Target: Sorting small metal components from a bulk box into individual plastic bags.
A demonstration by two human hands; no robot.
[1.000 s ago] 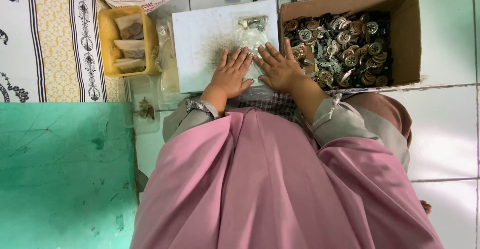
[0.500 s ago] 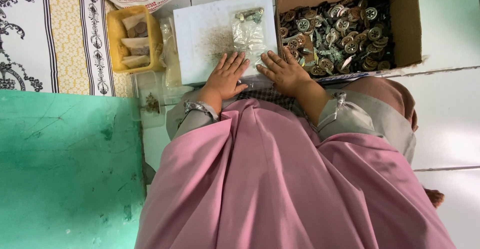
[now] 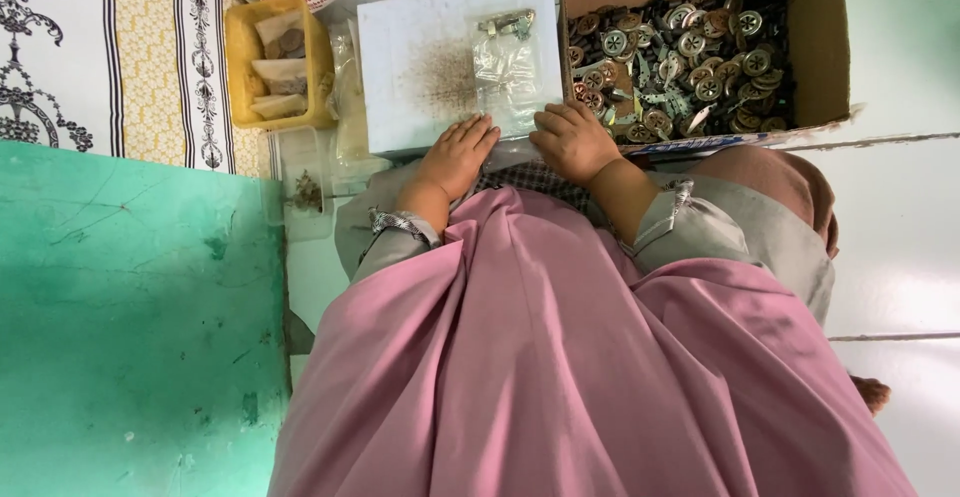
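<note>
A white board (image 3: 420, 27) lies across my lap, with a brownish smudge in its middle. My left hand (image 3: 455, 157), a metal bracelet on its wrist, lies flat on the board's near edge and holds nothing. My right hand (image 3: 572, 142) rests at the board's near right corner, fingers curled against the lower edge of a stack of clear plastic bags (image 3: 505, 72). Whether it grips a bag is hidden by the fingers. A small metal piece (image 3: 508, 23) lies at the top of the bags.
An open cardboard box (image 3: 825, 47) to the right holds several round metal and brown parts (image 3: 690, 57). A yellow tray (image 3: 240, 32) with small packets sits to the left. Pink cloth (image 3: 560, 357) covers my lap; a green surface (image 3: 130, 337) lies at the lower left.
Both hands have slid back toward the board's near edge. The right hand's fingers, spread flat before, are now curled at the bags' edge.
</note>
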